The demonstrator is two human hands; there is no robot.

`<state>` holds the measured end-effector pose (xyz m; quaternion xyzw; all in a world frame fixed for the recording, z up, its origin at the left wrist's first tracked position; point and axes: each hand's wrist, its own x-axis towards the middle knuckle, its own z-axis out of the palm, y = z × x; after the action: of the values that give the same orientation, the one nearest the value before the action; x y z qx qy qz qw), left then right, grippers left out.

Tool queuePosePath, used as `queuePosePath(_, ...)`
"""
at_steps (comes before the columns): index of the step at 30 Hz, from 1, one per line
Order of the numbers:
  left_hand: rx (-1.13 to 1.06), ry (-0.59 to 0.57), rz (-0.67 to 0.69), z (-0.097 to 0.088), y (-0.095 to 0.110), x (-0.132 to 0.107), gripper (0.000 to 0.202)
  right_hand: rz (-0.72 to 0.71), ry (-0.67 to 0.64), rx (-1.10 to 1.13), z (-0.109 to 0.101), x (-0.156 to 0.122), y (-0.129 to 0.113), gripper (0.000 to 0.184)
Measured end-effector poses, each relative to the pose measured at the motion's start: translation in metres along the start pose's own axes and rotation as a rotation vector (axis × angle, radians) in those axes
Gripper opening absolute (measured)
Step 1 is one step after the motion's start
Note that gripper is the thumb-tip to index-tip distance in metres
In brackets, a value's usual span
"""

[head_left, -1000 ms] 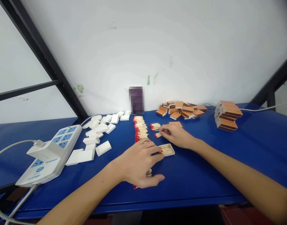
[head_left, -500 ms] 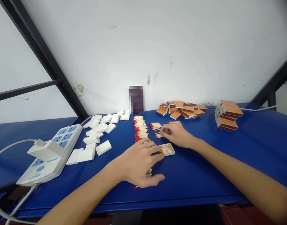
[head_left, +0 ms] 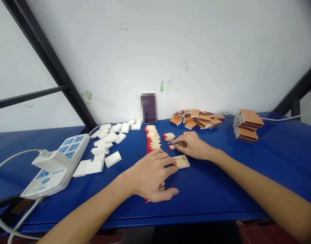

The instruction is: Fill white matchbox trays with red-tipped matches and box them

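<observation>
A long row of red-tipped matches [head_left: 152, 139] runs down the middle of the blue table [head_left: 221, 183]. My left hand [head_left: 151, 174] lies over the near end of that row, fingers spread, fingertips against a small white tray filled with matches [head_left: 182, 161]. My right hand [head_left: 193, 145] rests just beyond the tray, fingers pinched on a few matches [head_left: 172, 147]. A small loose bunch of matches [head_left: 168, 136] lies beside it.
Several empty white trays [head_left: 104, 149] are scattered at the left, next to a white power strip [head_left: 56, 164] with cables. Orange matchbox sleeves [head_left: 196, 118] are heaped at the back, with a stack of them [head_left: 247, 125] at the right. A white wall rises behind.
My right hand has shifted slightly on the pinched matches. The view has tilted a little. The left hand has stayed where it was.
</observation>
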<state>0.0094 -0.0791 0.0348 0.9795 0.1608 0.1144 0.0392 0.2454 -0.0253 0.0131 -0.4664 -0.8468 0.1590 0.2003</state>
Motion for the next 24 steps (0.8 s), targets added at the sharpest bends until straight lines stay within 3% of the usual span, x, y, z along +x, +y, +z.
queuePosePath(5, 0.000, 0.000, -0.006, 0.000, 0.000, 0.000, 0.048, -0.099, -0.055, -0.025, -0.006, -0.001, 0.001, 0.032)
queuePosePath(10, -0.002, 0.006, -0.009, 0.000, 0.000, 0.000, 0.046, -0.087, -0.081, 0.010, -0.007, -0.001, 0.004, 0.031)
queuePosePath(14, 0.000, 0.010, -0.004, -0.001, -0.001, 0.000, 0.047, -0.089, -0.078, -0.086, -0.008, -0.002, 0.005, 0.032)
queuePosePath(18, 0.003, -0.003, -0.012, -0.001, -0.002, 0.000, 0.048, 0.003, -0.112, -0.152, -0.011, -0.005, 0.003, 0.029)
queuePosePath(24, 0.023, -0.001, -0.019, -0.001, -0.002, -0.001, 0.047, 0.087, -0.229, -0.027, -0.020, -0.010, 0.002, 0.026)
